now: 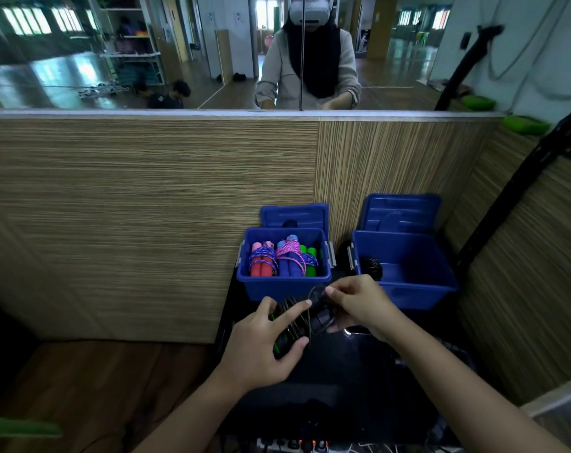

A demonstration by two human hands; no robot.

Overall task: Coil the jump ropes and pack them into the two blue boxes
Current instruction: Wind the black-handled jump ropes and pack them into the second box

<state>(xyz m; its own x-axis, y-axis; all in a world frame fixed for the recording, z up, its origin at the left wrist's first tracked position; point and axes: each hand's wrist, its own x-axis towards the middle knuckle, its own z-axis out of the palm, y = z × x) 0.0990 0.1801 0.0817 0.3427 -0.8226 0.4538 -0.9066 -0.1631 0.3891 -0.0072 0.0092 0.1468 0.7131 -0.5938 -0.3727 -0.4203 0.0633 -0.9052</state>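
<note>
Black jump rope [305,318], lower centre, both hands on it.
Left hand [264,344] clasps the coiled bundle; right hand [362,305] pinches a loop. Left blue box [284,286] holds wrapped coloured ropes [282,259]; right blue box [408,276] holds one black coil [370,266]. Dark surface [343,387], wood-grain wall [146,207], mirror [114,50] above.

Left blue box [261,282]: smooth moulded plastic, slight sheen; lid [295,215] at 12 o'clock, same plastic. Contents: foam-looking matt handles [259,268], red, blue and green, bound in braided cord [290,253].

Right blue box [408,289], at 3 o'clock of the first: same plastic; holds a glossy black coil [370,266].

Black jump rope [297,318]: thin shiny cord, dark plastic-looking handles.

Wall panel [146,207]: wood-grain laminate, fine streaks, matt.

Mirror [114,50], 12 o'clock: glass, reflective.

Floor [97,380], 8 o'clock: reddish wood, low sheen.

Dark surface [359,371] under the hands: smooth, glossy.
</note>
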